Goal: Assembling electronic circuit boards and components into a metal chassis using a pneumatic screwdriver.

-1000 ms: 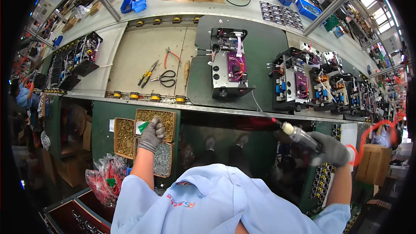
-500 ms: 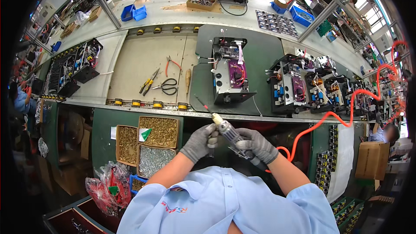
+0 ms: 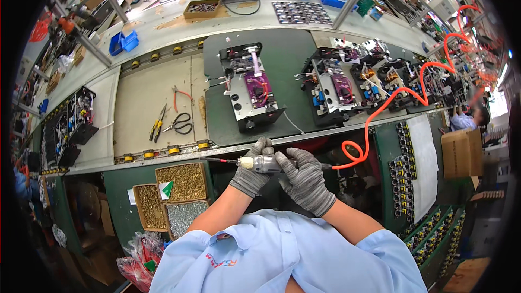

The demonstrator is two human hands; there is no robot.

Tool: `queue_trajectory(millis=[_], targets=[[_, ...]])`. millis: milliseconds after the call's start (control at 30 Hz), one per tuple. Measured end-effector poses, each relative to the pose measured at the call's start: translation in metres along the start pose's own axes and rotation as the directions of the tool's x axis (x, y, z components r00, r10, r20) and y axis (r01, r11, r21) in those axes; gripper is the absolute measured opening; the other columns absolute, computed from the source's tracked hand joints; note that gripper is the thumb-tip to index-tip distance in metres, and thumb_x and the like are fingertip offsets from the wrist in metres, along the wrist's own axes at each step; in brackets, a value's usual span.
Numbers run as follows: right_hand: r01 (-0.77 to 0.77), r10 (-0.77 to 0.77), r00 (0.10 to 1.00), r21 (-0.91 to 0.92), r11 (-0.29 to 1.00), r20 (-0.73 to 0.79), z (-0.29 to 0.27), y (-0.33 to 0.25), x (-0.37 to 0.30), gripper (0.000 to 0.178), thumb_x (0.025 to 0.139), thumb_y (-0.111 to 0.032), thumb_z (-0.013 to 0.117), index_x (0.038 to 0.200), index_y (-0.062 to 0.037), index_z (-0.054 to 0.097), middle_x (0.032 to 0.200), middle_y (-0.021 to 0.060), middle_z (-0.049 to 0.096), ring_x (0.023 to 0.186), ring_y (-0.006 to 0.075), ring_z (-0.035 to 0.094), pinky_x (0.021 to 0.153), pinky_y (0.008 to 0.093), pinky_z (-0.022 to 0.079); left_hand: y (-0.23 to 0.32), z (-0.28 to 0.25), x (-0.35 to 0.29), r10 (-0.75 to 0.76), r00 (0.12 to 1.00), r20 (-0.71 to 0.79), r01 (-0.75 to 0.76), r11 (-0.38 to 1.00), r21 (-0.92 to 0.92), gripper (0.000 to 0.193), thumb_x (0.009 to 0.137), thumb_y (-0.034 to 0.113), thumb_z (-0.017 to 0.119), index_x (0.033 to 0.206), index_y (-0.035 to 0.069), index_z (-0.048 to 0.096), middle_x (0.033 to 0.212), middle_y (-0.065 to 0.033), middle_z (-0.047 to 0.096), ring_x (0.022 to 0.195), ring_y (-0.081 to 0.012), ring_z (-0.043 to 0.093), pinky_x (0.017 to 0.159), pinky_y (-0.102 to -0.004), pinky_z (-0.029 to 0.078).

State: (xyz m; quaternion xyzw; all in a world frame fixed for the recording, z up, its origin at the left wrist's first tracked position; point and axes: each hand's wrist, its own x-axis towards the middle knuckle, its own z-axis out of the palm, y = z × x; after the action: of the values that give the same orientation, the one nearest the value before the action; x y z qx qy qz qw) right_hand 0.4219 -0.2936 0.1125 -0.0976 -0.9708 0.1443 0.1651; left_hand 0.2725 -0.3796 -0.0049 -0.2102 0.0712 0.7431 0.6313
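Across the front of my body lies a grey power screwdriver [image 3: 263, 164] with a pale nose, its long bit [image 3: 217, 159] pointing left. My left hand [image 3: 253, 176], in a grey knit glove, is closed around the tool's front part. The gloved right hand [image 3: 308, 184] lies over the tool's rear, fingers stretched and apart; whether it bears any weight is hard to see. An orange air hose [image 3: 369, 125] leads off from the rear end. Beyond the hands, a black-framed electronic unit [image 3: 251, 89] with a purple circuit board stands on the green mat [image 3: 293, 54].
Pliers [image 3: 158, 123], red-handled cutters [image 3: 182, 97] and scissors [image 3: 179, 125] lie left of the mat. Boxes of brass screws [image 3: 182, 182] and silver screws [image 3: 185, 217] stand at lower left. More units [image 3: 331, 87] line the right. A metal rail [image 3: 293, 138] edges the bench.
The screwdriver has swung from pointing up-left to lying nearly level, bit to the left. My right hand's fingers have loosened and spread. The view has shifted to the right.
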Motion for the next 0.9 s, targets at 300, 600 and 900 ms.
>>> queue_trajectory(millis=[300,600,900], targets=[[-0.135,0.141,0.989,-0.130,0.982,0.039,-0.025,0.032,-0.020,0.078,0.064,-0.011,0.078,0.137,-0.0029,0.050,0.107,0.0164,0.059,0.097,0.0348,0.060,0.083,0.0431,0.052,-0.039,0.059,0.026,0.035,0.941,-0.338,0.006,0.993,0.119,0.022,0.095,0.027,0.067,0.087,0.007,0.062,0.068,-0.0010,0.059,0.058,-0.0151,0.058,0.056,-0.0286,0.051],[-0.116,0.144,0.988,-0.327,0.938,0.062,-0.031,0.096,-0.006,0.061,0.079,-0.012,0.063,0.138,-0.0053,0.049,0.112,0.0169,0.056,0.097,0.0337,0.059,0.070,0.0429,0.054,-0.049,0.079,0.072,0.029,0.975,-0.218,-0.006,0.994,0.105,0.013,0.094,0.024,0.065,0.088,0.012,0.063,0.082,-0.0020,0.067,0.075,-0.0182,0.065,0.072,-0.0340,0.058],[0.024,-0.034,0.999,-0.245,0.969,-0.039,-0.065,0.135,0.022,0.066,0.075,-0.015,0.068,0.136,0.0000,0.048,0.099,0.0147,0.060,0.087,0.0335,0.059,0.077,0.0446,0.051,-0.064,0.127,0.091,0.102,0.976,-0.192,-0.088,0.993,0.080,0.010,0.096,0.021,0.065,0.094,0.012,0.060,0.082,-0.0002,0.064,0.072,-0.0164,0.064,0.063,-0.0306,0.058]])
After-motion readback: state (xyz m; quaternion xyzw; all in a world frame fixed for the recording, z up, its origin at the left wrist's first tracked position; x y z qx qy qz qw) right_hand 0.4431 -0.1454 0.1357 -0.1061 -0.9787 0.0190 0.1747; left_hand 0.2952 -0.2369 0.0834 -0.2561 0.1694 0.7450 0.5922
